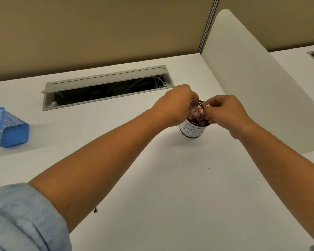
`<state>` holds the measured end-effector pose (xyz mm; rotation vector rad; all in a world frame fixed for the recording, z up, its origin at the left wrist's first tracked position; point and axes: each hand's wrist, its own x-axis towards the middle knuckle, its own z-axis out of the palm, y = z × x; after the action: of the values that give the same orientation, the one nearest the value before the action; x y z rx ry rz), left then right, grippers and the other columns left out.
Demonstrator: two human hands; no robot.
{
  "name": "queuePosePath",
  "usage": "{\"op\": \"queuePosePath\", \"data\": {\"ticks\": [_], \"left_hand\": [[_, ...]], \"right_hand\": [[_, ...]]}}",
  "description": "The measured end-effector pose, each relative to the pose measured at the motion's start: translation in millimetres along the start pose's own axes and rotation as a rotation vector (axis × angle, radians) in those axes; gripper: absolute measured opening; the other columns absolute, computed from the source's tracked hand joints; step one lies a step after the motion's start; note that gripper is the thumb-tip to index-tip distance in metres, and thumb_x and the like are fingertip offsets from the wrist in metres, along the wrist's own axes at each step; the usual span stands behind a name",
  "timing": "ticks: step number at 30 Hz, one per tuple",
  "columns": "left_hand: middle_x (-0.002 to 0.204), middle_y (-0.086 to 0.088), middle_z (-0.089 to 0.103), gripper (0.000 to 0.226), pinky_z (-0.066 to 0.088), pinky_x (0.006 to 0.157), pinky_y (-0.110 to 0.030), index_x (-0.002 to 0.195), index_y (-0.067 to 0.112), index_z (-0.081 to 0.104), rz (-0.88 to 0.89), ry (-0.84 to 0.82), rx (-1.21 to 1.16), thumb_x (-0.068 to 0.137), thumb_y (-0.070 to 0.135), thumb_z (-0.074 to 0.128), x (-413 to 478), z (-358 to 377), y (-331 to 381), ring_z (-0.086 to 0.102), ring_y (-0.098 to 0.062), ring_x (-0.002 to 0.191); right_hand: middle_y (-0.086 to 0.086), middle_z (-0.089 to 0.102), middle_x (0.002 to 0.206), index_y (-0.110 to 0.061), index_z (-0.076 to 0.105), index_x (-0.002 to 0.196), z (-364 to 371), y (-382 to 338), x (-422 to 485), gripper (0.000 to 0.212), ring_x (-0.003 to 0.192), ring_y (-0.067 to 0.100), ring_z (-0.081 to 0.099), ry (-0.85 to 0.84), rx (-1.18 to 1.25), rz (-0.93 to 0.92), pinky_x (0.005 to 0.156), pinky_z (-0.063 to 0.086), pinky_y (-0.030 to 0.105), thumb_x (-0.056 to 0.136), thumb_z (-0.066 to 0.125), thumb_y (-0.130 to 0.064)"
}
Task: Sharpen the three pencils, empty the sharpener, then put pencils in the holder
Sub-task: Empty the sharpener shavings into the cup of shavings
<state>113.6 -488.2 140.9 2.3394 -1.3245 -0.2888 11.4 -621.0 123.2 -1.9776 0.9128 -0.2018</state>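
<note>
- Both hands are raised together over a small round container near the back of the bench: the left hand [176, 104] is curled around a translucent purple sharpener piece [194, 110], tilted over the container's mouth; the right hand [223, 113] pinches a small pale purple piece [206, 106] between fingertips, just beside the left hand's piece.
- Bench [161, 178]: white top, both forearms stretched across it; a rolled light-blue sleeve [22, 218] shows at the left elbow.
- Divider panel [252, 78]: white, upright along the right side of the bench.
- Cable hatch [105, 87]: grey flap propped open in the bench behind the hands, cables visible inside.
- Blue mesh holder [7, 127]: well apart to the left, near the frame edge; it appears to lie tipped on its side. No pencils can be made out in it.
- Container [193, 130]: white label with handwritten lettering, partly hidden by the hands; brownish shavings [198, 121] fill its top.
</note>
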Motion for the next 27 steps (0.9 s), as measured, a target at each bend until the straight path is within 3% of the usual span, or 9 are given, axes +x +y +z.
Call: {"op": "queuePosePath", "data": {"ticks": [4,7,11,15,17,21,25,27], "left_hand": [[0.111,-0.005,0.057,0.035,0.045,0.072,-0.030,0.116,0.024,0.069,-0.027,0.028,0.018,0.083,0.013,0.073,-1.5,3.3,5.7,0.057,-0.026,0.103],[0.111,-0.005,0.057,0.035,0.045,0.071,-0.030,0.114,0.025,0.070,-0.070,0.062,0.015,0.082,0.012,0.075,-1.2,3.4,5.8,0.057,-0.026,0.103],[0.112,-0.005,0.057,0.034,0.044,0.072,-0.030,0.113,0.025,0.069,-0.098,0.067,0.008,0.082,0.013,0.076,-1.3,2.0,5.2,0.056,-0.026,0.104],[0.112,-0.005,0.057,0.034,0.047,0.074,-0.033,0.113,0.025,0.069,-0.088,0.070,0.007,0.082,0.011,0.076,-3.0,1.9,4.9,0.057,-0.026,0.104],[0.113,-0.005,0.057,0.035,0.050,0.078,-0.034,0.114,0.024,0.069,-0.087,0.071,0.011,0.082,0.012,0.076,-3.7,2.2,5.2,0.057,-0.026,0.105],[0.114,-0.006,0.057,0.037,0.051,0.081,-0.035,0.115,0.024,0.069,-0.101,0.065,0.019,0.081,0.013,0.077,-4.4,3.8,5.6,0.058,-0.027,0.105],[0.115,-0.006,0.057,0.037,0.051,0.082,-0.034,0.116,0.024,0.068,-0.110,0.071,0.026,0.081,0.013,0.077,-4.8,4.6,6.6,0.057,-0.027,0.106],[0.115,-0.006,0.057,0.037,0.050,0.082,-0.034,0.116,0.024,0.069,-0.114,0.081,0.023,0.081,0.012,0.077,-4.6,5.0,7.1,0.057,-0.026,0.106]], "right_hand": [[0.012,0.074,0.094,-0.015,0.071,0.089,-2.0,0.7,-4.0,0.008,0.066,0.023,0.065,-0.008,-0.086,-0.080,0.067,0.056,0.035,0.082,0.068,-0.012],[0.010,0.075,0.085,-0.018,0.071,0.095,-4.1,0.3,-4.1,0.012,0.068,0.022,0.069,0.009,-0.104,-0.085,0.059,0.052,0.027,0.084,0.068,-0.016],[0.012,0.077,0.083,-0.019,0.072,0.093,-7.9,-1.7,-0.5,0.009,0.075,0.024,0.075,-0.035,-0.004,-0.011,0.076,0.062,0.039,0.085,0.069,-0.015],[0.020,0.073,0.102,-0.006,0.072,0.100,-11.4,-7.3,-1.4,0.017,0.080,0.025,0.073,-0.120,0.214,0.106,0.073,0.060,0.027,0.088,0.062,-0.002],[0.021,0.072,0.105,-0.003,0.071,0.106,-12.8,-6.7,-0.9,0.020,0.085,0.028,0.073,-0.139,0.212,0.096,0.075,0.059,0.028,0.087,0.063,0.001],[0.019,0.073,0.103,-0.002,0.071,0.111,-13.5,-3.4,-0.8,0.029,0.080,0.024,0.072,-0.121,0.121,0.032,0.068,0.058,0.023,0.083,0.068,0.005],[0.009,0.074,0.092,-0.012,0.073,0.099,-8.3,-1.9,-3.2,0.019,0.070,0.020,0.067,-0.018,-0.148,-0.113,0.053,0.045,0.020,0.082,0.068,-0.008],[0.006,0.073,0.089,-0.015,0.073,0.095,-5.0,-1.8,-4.4,0.017,0.071,0.022,0.065,0.033,-0.293,-0.178,0.052,0.046,0.022,0.079,0.067,-0.013]]}}
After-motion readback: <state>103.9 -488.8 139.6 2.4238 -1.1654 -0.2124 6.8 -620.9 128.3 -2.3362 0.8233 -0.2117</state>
